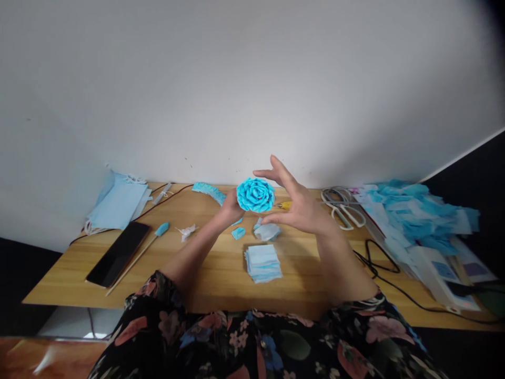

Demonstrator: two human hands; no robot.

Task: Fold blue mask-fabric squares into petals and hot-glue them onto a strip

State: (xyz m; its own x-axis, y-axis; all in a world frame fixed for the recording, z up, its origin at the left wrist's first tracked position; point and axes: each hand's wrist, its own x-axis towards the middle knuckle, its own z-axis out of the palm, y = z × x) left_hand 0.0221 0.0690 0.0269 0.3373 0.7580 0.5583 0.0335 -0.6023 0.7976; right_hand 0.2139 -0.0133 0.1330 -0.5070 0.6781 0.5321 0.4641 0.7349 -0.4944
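Note:
A bright blue handmade rose, layered from crinkled petals, is held up above the table with its top towards me. My left hand grips it from below on the left, its fingers mostly hidden behind the bloom. To the right of the rose, my right hand is open, thumb and fingers spread around that side. Below the hands lie a stack of pale blue cut squares, a loose translucent piece and a small blue petal. Something yellow shows partly behind my right hand.
On the left are face masks, a black phone and a stick with a blue bud. A pleated blue strip lies behind. White-handled scissors, a heap of blue pieces and a black cable lie right.

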